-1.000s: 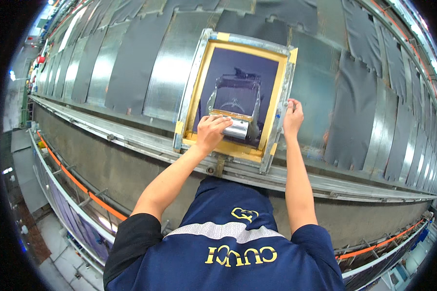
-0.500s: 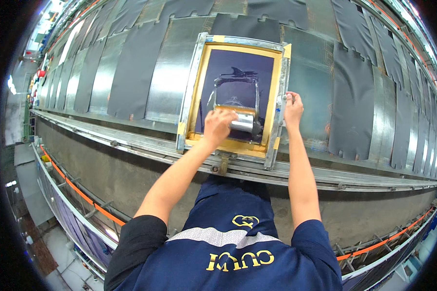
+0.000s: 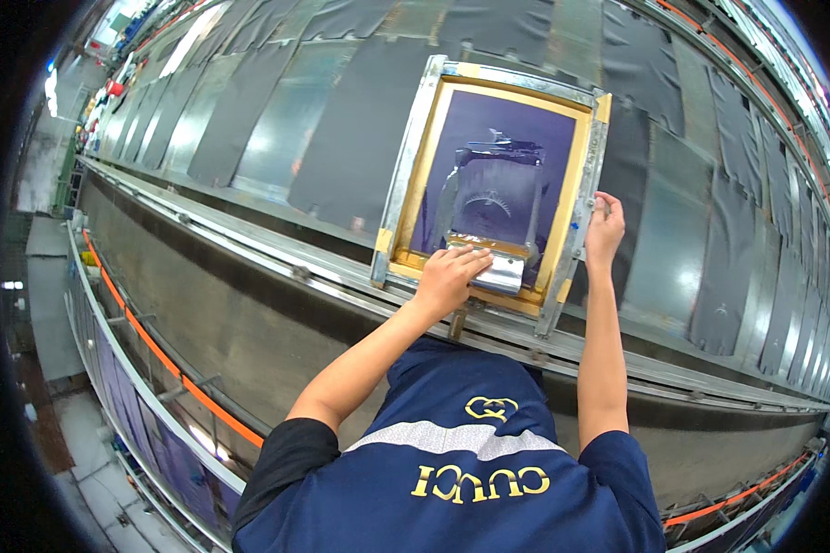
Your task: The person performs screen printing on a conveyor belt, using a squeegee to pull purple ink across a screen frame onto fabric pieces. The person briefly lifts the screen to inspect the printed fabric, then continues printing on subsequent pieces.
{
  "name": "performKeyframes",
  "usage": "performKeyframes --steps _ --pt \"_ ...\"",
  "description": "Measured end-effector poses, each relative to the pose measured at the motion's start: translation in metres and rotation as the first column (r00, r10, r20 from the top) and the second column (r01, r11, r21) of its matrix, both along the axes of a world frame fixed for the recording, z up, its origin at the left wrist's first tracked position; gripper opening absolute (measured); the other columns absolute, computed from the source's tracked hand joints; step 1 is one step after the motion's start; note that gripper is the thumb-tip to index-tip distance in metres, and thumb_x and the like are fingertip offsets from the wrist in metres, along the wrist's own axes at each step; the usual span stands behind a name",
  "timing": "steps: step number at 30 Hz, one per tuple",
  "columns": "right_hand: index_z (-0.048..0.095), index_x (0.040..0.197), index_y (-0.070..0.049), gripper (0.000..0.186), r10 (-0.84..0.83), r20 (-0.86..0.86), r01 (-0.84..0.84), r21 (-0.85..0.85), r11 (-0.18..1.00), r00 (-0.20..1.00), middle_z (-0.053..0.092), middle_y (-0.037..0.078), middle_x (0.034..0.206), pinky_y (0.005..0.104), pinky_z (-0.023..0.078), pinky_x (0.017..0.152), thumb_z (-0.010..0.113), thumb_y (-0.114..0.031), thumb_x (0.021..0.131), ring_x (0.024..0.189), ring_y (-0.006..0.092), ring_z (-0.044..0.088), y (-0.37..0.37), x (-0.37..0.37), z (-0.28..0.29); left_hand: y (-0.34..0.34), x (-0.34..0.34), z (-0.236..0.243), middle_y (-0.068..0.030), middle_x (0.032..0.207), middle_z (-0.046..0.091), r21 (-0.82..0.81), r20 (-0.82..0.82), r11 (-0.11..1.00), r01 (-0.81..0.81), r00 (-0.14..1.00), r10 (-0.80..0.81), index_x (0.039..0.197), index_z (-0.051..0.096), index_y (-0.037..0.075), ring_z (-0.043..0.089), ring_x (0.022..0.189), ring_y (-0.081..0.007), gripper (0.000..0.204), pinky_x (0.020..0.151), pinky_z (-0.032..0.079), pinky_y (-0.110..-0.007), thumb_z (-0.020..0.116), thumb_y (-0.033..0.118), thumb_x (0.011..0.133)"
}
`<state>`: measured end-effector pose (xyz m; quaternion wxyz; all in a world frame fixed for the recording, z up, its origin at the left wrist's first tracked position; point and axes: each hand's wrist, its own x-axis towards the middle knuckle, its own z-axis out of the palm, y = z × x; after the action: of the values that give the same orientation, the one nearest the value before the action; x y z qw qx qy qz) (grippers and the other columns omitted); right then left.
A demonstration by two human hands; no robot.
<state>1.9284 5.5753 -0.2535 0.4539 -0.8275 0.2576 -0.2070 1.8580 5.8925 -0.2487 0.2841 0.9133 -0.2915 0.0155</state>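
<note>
A screen-printing frame (image 3: 413, 175) with metal bars and yellow tape around its dark purple mesh (image 3: 553, 138) lies over the long table, its near end by the table's front rail. My left hand (image 3: 455, 276) is closed over the left end of a squeegee (image 3: 503, 273) with a shiny metal body, at the near end of the mesh. Beyond it, wet dark ink (image 3: 503, 150) borders a paler patch with a curved motif. My right hand (image 3: 605, 230) pinches the right bar of the frame; its fingertips are partly hidden.
Dark fabric panels (image 3: 360, 138) lie in rows on the shiny metal table (image 3: 281, 152). A metal rail (image 3: 240, 241) runs along the table's front edge, close to my body. An orange strip (image 3: 207, 403) lines the lower structure behind me at left.
The squeegee has moved nearer to me within the frame. The view has turned, and the frame has shifted left over the table: a dark panel now shows right of it, where bare metal was.
</note>
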Motion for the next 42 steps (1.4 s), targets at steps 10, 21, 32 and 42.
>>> performKeyframes --steps 10,21,32,42 --pt "0.071 0.108 -0.007 0.022 -0.001 0.080 -0.005 0.069 0.998 0.997 0.072 0.016 0.089 0.0415 0.053 0.073 0.059 -0.026 0.105 0.079 0.0293 0.071 0.292 0.091 -0.035 0.281 0.090 -0.017 0.0000 0.136 0.070 0.108 -0.003 0.993 -0.050 0.999 0.051 0.123 0.074 0.017 0.064 0.126 -0.0254 0.057 0.097 0.049 -0.044 0.069 -0.005 0.070" --pt "0.070 0.108 -0.007 0.018 -0.038 -0.034 0.041 0.075 0.996 0.999 0.073 0.020 0.091 0.0459 0.054 0.074 0.059 -0.022 0.104 0.083 0.0379 0.072 0.308 0.105 -0.049 0.337 0.064 -0.026 0.0000 0.132 0.073 0.158 0.037 0.987 0.038 0.998 -0.044 0.118 0.075 0.016 0.065 0.126 -0.0262 0.053 0.100 0.049 -0.045 0.070 -0.003 0.069" --pt "0.070 0.109 -0.008 0.018 -0.061 -0.116 0.073 0.106 0.992 0.991 0.065 0.014 0.072 0.0412 0.049 0.066 0.059 -0.021 0.104 0.065 0.0245 0.064 0.310 0.107 -0.043 0.252 0.285 -0.016 0.0009 0.104 0.079 -0.033 0.073 0.994 -0.104 0.992 0.106 0.098 0.081 0.021 0.073 0.101 -0.0226 0.032 0.081 0.052 -0.039 0.067 -0.001 0.079" --pt "0.070 0.112 -0.007 0.022 -0.045 -0.151 0.057 0.079 0.995 0.988 0.073 0.016 0.085 0.0385 0.053 0.074 0.058 -0.024 0.106 0.075 0.0242 0.069 0.306 0.104 -0.052 0.291 0.155 -0.035 0.0057 0.114 0.078 0.071 0.157 0.996 -0.050 0.987 0.038 0.103 0.078 0.023 0.071 0.111 -0.0162 0.040 0.086 0.052 -0.037 0.069 -0.004 0.075"
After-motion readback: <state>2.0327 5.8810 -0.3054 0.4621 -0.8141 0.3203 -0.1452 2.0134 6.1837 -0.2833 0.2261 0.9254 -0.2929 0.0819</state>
